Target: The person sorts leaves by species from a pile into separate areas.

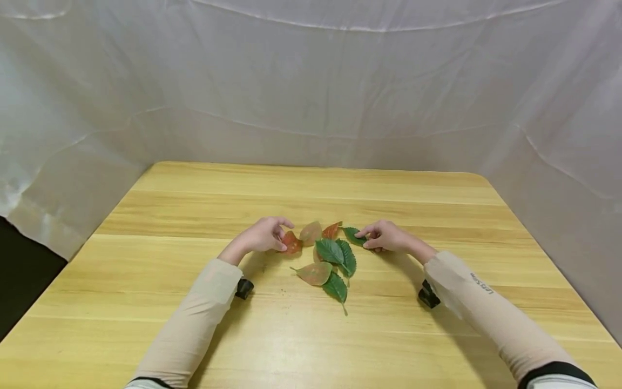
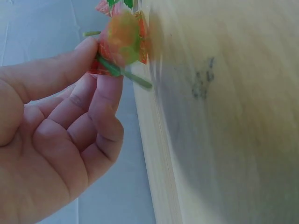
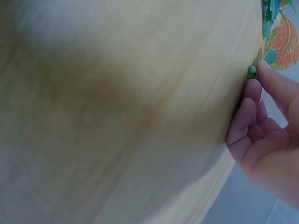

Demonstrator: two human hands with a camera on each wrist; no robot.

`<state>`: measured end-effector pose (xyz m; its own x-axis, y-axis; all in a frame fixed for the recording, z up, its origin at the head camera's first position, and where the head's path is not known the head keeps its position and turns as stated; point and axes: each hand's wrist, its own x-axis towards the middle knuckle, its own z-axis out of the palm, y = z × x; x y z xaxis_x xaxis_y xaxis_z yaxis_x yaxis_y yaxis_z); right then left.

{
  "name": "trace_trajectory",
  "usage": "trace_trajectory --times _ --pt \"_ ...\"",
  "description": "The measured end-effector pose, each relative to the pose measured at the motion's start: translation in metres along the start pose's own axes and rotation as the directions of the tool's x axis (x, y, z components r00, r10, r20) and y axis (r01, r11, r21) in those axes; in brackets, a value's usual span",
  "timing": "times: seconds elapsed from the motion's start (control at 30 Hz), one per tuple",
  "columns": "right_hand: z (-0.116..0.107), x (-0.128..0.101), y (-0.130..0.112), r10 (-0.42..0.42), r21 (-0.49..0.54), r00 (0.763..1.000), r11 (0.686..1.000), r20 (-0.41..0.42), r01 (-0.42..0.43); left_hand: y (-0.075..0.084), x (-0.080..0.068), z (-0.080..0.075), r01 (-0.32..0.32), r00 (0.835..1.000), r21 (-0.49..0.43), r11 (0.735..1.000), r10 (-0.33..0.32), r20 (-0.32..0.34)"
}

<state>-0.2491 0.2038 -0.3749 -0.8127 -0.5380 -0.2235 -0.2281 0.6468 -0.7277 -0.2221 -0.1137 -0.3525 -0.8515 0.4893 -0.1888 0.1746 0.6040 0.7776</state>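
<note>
My left hand (image 1: 264,235) pinches a red leaf (image 1: 292,243) between thumb and fingers, at the left end of a group of leaves. In the left wrist view, the leaf's green stem (image 2: 136,79) sticks out past the fingertips. At the group's right end, my right hand (image 1: 387,236) pinches the stem end of a dark green leaf (image 1: 353,235), low over the tabletop. Between the hands lie a pale orange leaf (image 1: 311,233) and an orange-red leaf (image 1: 332,230). Two green leaves (image 1: 329,251) overlap just in front of them, partly covering another orange one.
Closer to me, an orange-green leaf (image 1: 315,274) lies partly over a green leaf (image 1: 336,287) whose stem points toward me. All rest on a wooden table (image 1: 194,205). Pale cloth (image 1: 316,81) hangs behind and on both sides. A small black device (image 1: 244,288) sits at the left wrist.
</note>
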Motion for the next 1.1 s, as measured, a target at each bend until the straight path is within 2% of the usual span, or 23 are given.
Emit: trace_trajectory --times 0.1,0.3,0.43,0.67,0.97,1.1 --pt "0.0 0.0 0.0 -0.012 -0.008 1.0 1.0 -0.013 0.012 0.0 0.001 0.0 -0.019 1.0 -0.02 1.0 0.019 -0.004" --pt "0.003 0.001 0.001 -0.039 -0.05 0.999 0.998 -0.026 0.038 -0.001 -0.001 -0.002 -0.07 0.997 0.017 0.997 0.07 -0.02" --pt "0.003 0.001 0.002 -0.051 -0.06 0.998 0.997 -0.028 0.05 -0.004 0.0 -0.004 -0.078 0.996 0.01 0.997 0.078 -0.034" --pt "0.003 0.001 0.0 -0.026 -0.047 0.999 0.999 -0.025 0.025 -0.009 0.0 -0.01 -0.077 0.994 -0.024 0.997 0.075 -0.077" --pt "0.002 0.001 0.0 -0.04 -0.049 0.999 0.998 -0.024 0.039 -0.015 0.001 -0.022 -0.069 0.986 0.01 0.998 0.07 -0.153" --pt "0.002 0.001 0.0 -0.038 -0.055 0.999 0.998 -0.025 0.037 -0.017 0.001 -0.028 -0.046 0.983 -0.006 0.999 0.044 -0.181"
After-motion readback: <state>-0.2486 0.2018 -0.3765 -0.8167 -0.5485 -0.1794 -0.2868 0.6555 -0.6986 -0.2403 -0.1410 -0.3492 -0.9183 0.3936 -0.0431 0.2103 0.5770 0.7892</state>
